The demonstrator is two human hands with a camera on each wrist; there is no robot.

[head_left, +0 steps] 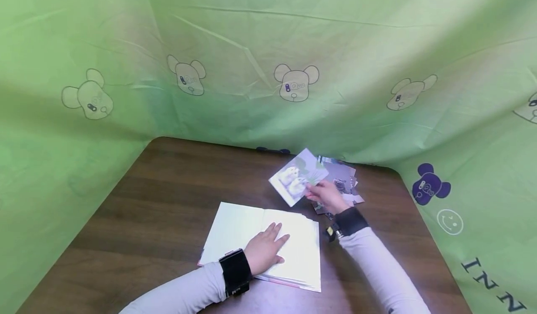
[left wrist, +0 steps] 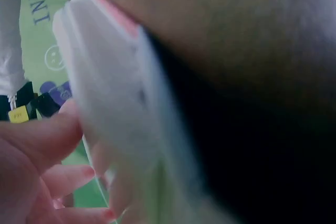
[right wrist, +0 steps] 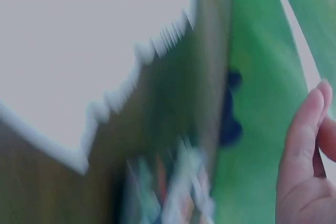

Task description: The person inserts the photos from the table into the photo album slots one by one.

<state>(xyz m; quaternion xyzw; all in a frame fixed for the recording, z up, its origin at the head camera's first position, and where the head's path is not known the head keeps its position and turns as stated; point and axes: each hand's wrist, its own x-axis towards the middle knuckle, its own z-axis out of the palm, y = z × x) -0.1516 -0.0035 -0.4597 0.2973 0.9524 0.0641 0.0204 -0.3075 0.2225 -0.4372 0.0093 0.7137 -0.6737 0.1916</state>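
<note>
An open book (head_left: pixel 235 227) with blank white pages lies on the table in the head view. My left hand (head_left: pixel 264 251) rests flat on its pages near the middle, fingers straight and spread. The left wrist view shows the page block (left wrist: pixel 105 61) edge-on beside that hand. My right hand (head_left: pixel 329 196) pinches a picture card (head_left: pixel 291 176) by its lower right edge, above the table beyond the book. The card bears pale animal figures and green leaves. In the right wrist view, thumb and fingers hold the card (right wrist: pixel 302 51), seen almost edge-on.
A loose pile of pictures (head_left: pixel 344 183) lies behind the right hand, partly hidden by it. The brown wooden table (head_left: pixel 138 211) ends at a green curtain (head_left: pixel 235 113) printed with bear heads, which hangs at the back and both sides.
</note>
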